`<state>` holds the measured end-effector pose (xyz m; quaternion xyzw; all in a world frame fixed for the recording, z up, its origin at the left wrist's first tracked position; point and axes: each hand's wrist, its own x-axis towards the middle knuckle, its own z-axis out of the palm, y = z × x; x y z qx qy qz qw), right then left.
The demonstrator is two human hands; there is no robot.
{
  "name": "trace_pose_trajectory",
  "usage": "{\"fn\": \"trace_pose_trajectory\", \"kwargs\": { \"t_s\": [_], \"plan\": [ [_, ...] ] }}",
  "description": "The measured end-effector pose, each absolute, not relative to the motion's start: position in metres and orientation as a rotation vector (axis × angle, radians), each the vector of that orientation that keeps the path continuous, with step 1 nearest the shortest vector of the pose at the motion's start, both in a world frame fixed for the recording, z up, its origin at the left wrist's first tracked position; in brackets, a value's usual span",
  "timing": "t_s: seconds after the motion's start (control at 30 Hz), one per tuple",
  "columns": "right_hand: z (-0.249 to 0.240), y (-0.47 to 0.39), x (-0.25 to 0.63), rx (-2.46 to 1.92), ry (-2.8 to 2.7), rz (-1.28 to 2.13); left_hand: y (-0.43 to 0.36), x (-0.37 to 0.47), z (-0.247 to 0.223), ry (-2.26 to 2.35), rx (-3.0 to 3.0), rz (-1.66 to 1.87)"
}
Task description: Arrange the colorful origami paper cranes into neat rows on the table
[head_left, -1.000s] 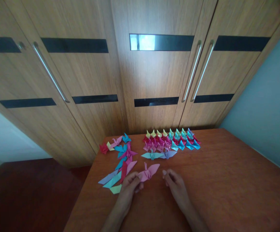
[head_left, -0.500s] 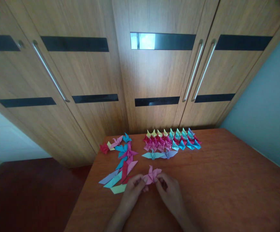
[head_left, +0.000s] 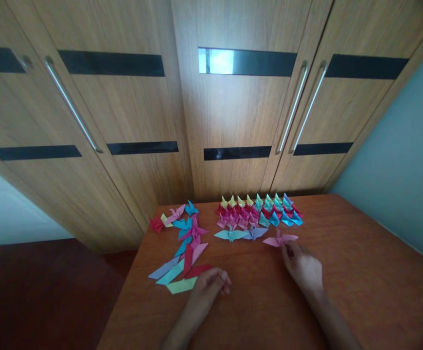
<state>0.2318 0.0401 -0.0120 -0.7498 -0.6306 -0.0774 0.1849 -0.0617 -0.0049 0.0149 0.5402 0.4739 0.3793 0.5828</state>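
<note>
My right hand (head_left: 304, 268) pinches a pink origami crane (head_left: 277, 239) with its wings spread, at the right end of a row. Beside that crane are a lavender origami crane (head_left: 255, 233) and a mint-green origami crane (head_left: 230, 235), also spread open. My left hand (head_left: 208, 286) rests low over the table with its fingers curled together and nothing visible in them. Close to its knuckles lie a pale green folded paper strip (head_left: 181, 286) and a red folded paper piece (head_left: 199, 271).
Rows of folded cranes in yellow, pink, red, teal and blue (head_left: 248, 214) stand toward the back of the wooden table (head_left: 357, 272). A loose pile of cranes and folded pieces (head_left: 185, 226) lies at the left. Wardrobe doors (head_left: 233, 112) rise behind.
My right hand has carried the pink crane away and to the right, beside the lavender one. My left hand has let go of it and stayed near the folded strips.
</note>
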Motion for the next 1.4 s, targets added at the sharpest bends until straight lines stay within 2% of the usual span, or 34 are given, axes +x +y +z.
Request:
{"fn": "trace_pose_trajectory", "kwargs": {
  "t_s": [0.63,1.03,1.4],
  "plan": [
    [-0.002,0.063,0.23,-2.372,-1.841,-0.054,-0.006,-0.061,0.02,1.15,1.239,0.852],
    [-0.003,0.071,0.229,-2.36,-1.854,-0.251,-0.005,-0.061,0.018,1.139,1.243,0.831],
    [0.003,0.08,0.223,-2.424,-1.832,-0.067,-0.005,-0.061,0.019,1.154,1.242,0.821]
  ]
}}
